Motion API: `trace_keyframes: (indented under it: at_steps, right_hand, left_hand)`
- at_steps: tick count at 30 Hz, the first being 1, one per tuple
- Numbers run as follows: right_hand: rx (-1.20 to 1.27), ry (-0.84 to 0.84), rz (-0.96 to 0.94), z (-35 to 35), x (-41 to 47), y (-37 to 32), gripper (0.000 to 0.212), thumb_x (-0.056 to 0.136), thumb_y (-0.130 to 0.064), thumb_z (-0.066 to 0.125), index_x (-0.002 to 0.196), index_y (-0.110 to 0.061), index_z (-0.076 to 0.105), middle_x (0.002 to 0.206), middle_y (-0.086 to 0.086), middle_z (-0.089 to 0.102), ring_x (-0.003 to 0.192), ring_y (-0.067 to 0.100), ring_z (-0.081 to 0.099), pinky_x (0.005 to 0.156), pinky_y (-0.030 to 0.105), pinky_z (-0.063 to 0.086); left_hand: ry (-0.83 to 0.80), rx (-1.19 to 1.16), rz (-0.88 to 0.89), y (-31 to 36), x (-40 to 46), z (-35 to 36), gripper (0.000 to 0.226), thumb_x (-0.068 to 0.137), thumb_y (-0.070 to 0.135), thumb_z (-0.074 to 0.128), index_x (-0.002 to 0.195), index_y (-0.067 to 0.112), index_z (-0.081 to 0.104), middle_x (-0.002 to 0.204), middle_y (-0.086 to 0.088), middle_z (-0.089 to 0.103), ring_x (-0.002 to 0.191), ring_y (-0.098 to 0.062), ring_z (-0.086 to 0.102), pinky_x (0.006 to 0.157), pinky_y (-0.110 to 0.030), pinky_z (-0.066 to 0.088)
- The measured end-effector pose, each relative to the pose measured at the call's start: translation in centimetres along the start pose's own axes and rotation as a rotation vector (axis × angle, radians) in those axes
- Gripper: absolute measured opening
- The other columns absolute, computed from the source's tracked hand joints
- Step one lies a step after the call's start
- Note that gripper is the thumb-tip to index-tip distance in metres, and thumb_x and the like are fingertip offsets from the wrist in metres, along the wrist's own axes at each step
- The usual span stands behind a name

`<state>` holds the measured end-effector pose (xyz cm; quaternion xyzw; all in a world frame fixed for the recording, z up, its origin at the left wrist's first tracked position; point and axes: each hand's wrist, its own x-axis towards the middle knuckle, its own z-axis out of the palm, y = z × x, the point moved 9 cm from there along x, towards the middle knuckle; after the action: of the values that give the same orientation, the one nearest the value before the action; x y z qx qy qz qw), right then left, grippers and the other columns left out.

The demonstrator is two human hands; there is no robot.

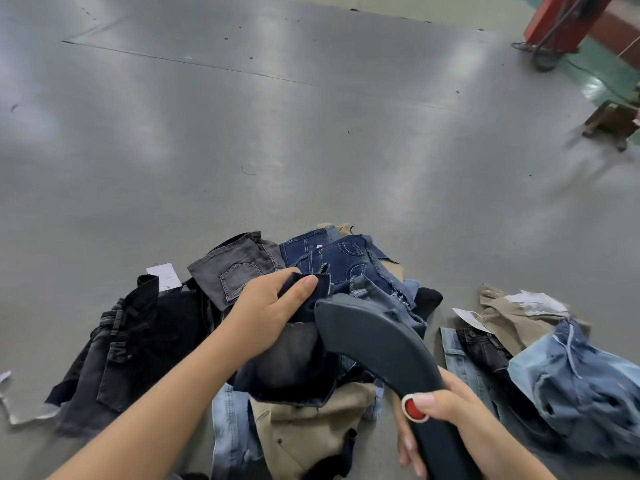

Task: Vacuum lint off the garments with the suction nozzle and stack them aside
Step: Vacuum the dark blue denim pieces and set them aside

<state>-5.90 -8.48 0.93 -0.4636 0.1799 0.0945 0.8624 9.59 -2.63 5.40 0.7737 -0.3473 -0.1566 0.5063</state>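
1. The grey worktop [311,133] carries a main pile [277,341] of denim garments at the near edge and a smaller heap [540,355] well apart to its right.
2. The dark nozzle [374,341] lies over the pile's middle, its tip against the navy piece [304,299].
3. The right hand [440,417] grips the nozzle handle, thumb on the red button [414,408].
4. The left hand [273,306] pinches the navy piece; pulling it taut should let the suction pass evenly.
5. White tags [164,273] show no legible writing.

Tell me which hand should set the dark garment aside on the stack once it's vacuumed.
Left. The left hand already grips the dark garment, while the right hand holds the suction nozzle.
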Motion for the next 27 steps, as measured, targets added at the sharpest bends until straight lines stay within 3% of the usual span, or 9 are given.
trace_keyframes:
  at_steps: [1, 2, 6, 9, 13, 17, 21, 24, 27]
  right_hand:
    - [-0.027, -0.046, 0.039, -0.6, -1.7, -2.7, 0.048, 0.060, -0.022, 0.071, 0.106, -0.007, 0.066, 0.056, 0.021, 0.055, 0.041, 0.025, 0.056, 0.048, 0.031, 0.048]
    - [-0.099, -0.072, -0.088, -1.3, -2.8, -2.2, 0.047, 0.061, -0.023, 0.071, 0.104, -0.007, 0.066, 0.057, 0.019, 0.056, 0.042, 0.024, 0.057, 0.049, 0.031, 0.049]
    - [-0.094, 0.101, -0.171, -3.8, -3.1, -1.7, 0.019, 0.068, -0.021, 0.072, 0.077, -0.005, 0.071, 0.052, 0.021, 0.054, 0.038, 0.025, 0.056, 0.050, 0.034, 0.048]
    - [-0.021, 0.151, -0.217, -5.2, -3.6, -3.1, 0.032, 0.077, -0.018, 0.062, 0.052, 0.003, 0.059, 0.043, 0.020, 0.047, 0.033, 0.025, 0.052, 0.045, 0.029, 0.047]
    - [0.044, 0.121, -0.335, -5.6, -4.9, -6.1, 0.046, 0.064, -0.038, 0.072, 0.057, 0.004, 0.054, 0.044, 0.017, 0.043, 0.037, 0.024, 0.049, 0.050, 0.027, 0.047]
    - [-0.106, 0.008, -0.100, -4.0, -4.0, -3.0, 0.037, 0.048, -0.031, 0.081, 0.059, 0.001, 0.066, 0.045, 0.020, 0.053, 0.036, 0.025, 0.055, 0.045, 0.031, 0.048]
    - [-0.185, 0.085, -0.089, -2.8, -4.0, -1.8, 0.049, 0.049, -0.020, 0.069, 0.097, -0.012, 0.076, 0.073, 0.016, 0.071, 0.062, 0.025, 0.068, 0.053, 0.025, 0.051]
    - [-0.168, 0.155, -0.121, -3.2, -3.6, -2.7, 0.036, 0.051, -0.026, 0.069, 0.072, 0.003, 0.064, 0.053, 0.022, 0.055, 0.042, 0.029, 0.056, 0.046, 0.031, 0.046]
    - [-0.182, 0.235, -0.172, -4.3, -3.6, -4.3, 0.044, 0.056, -0.036, 0.064, 0.055, 0.006, 0.050, 0.044, 0.018, 0.048, 0.042, 0.028, 0.050, 0.048, 0.035, 0.043]
  left_hand:
    - [0.004, -0.005, 0.000, 0.0, 0.1, -0.1, 0.054, 0.080, 0.052, 0.044, 0.067, -0.001, 0.047, 0.062, -0.002, 0.044, 0.056, -0.005, 0.037, 0.055, -0.022, 0.030]
    - [0.004, -0.006, 0.002, 0.1, 0.2, -0.1, 0.053, 0.080, 0.051, 0.045, 0.067, 0.000, 0.047, 0.062, -0.001, 0.043, 0.056, -0.004, 0.037, 0.055, -0.021, 0.030]
    - [-0.047, 0.007, 0.014, 0.2, 0.3, 0.5, 0.060, 0.080, 0.054, 0.044, 0.072, -0.005, 0.051, 0.064, -0.004, 0.046, 0.059, -0.007, 0.040, 0.057, -0.023, 0.031]
    - [-0.031, -0.032, -0.015, -0.1, 0.3, 0.0, 0.060, 0.079, 0.054, 0.045, 0.075, -0.005, 0.055, 0.065, -0.005, 0.052, 0.061, -0.009, 0.045, 0.059, -0.024, 0.035]
    - [0.026, -0.117, -0.041, -0.5, 0.1, -1.2, 0.056, 0.080, 0.052, 0.048, 0.079, -0.002, 0.059, 0.068, -0.003, 0.057, 0.063, -0.007, 0.049, 0.060, -0.018, 0.039]
    - [0.051, -0.083, -0.016, -0.1, 0.1, -0.9, 0.058, 0.081, 0.051, 0.047, 0.078, -0.006, 0.055, 0.067, -0.018, 0.054, 0.064, -0.011, 0.047, 0.062, -0.032, 0.040]
    - [0.035, -0.048, -0.021, 0.0, 0.2, -0.5, 0.057, 0.082, 0.051, 0.045, 0.076, -0.004, 0.054, 0.067, -0.018, 0.054, 0.064, -0.010, 0.046, 0.064, -0.033, 0.039]
    - [-0.037, -0.002, -0.009, 0.1, 0.1, 0.2, 0.058, 0.081, 0.054, 0.044, 0.073, -0.003, 0.053, 0.064, -0.006, 0.050, 0.060, -0.008, 0.043, 0.060, -0.027, 0.035]
    - [-0.069, 0.002, 0.003, 0.1, -0.1, 0.4, 0.060, 0.081, 0.053, 0.043, 0.077, -0.005, 0.055, 0.068, -0.018, 0.056, 0.063, -0.012, 0.047, 0.064, -0.034, 0.038]
